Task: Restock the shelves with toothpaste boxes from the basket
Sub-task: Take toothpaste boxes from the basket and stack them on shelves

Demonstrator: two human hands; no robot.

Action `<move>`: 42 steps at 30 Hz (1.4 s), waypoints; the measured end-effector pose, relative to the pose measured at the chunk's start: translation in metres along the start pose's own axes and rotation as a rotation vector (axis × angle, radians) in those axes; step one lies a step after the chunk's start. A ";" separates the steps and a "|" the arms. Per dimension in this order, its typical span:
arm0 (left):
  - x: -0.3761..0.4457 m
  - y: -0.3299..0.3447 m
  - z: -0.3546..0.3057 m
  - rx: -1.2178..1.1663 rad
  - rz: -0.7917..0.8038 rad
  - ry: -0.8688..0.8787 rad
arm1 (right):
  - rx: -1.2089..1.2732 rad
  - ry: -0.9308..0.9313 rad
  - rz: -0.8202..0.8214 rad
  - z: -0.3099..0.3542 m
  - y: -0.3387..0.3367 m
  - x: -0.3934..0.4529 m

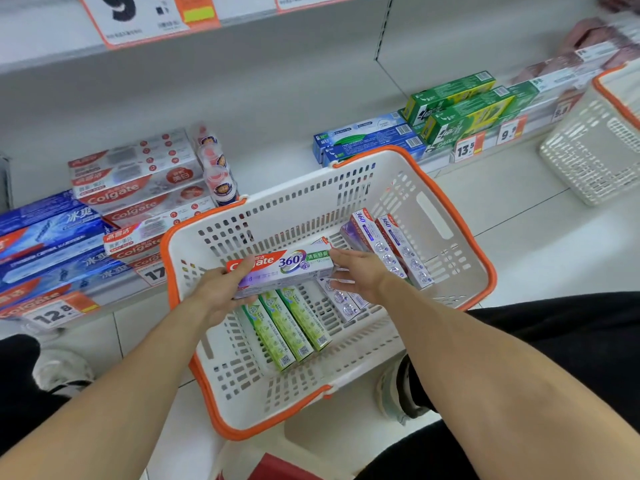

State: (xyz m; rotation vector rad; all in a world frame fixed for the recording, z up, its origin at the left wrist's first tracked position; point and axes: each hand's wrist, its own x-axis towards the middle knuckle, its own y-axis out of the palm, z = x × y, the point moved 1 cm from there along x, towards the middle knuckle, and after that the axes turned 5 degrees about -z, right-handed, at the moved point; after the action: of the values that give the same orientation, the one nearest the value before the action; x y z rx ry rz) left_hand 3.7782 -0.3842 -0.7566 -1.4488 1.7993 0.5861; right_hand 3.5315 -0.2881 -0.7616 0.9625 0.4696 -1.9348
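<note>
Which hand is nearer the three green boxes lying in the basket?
Left. The left hand holds the Colgate 360 box directly above the green boxes; the right hand, at that box's other end, is further right.

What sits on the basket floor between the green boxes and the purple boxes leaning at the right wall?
In the head view: flat-lying purple-white boxes, under the right hand, inside the basket.

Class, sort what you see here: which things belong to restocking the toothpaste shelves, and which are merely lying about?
Belong to the job:
left hand and right hand, holding the Colgate 360 box
orange-rimmed basket
green boxes inside it
shelf

Lying about:
second basket
small bottles
</note>
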 end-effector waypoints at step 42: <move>-0.020 -0.007 0.006 0.384 -0.149 0.139 | -1.285 -0.389 -0.360 -0.039 -0.025 0.020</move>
State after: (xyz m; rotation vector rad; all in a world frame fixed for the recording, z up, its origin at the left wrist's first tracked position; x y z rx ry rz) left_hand 3.7885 -0.3694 -0.7439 -1.3639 1.7706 0.0574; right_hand 3.5214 -0.2613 -0.8031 -0.3380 1.4466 -1.5432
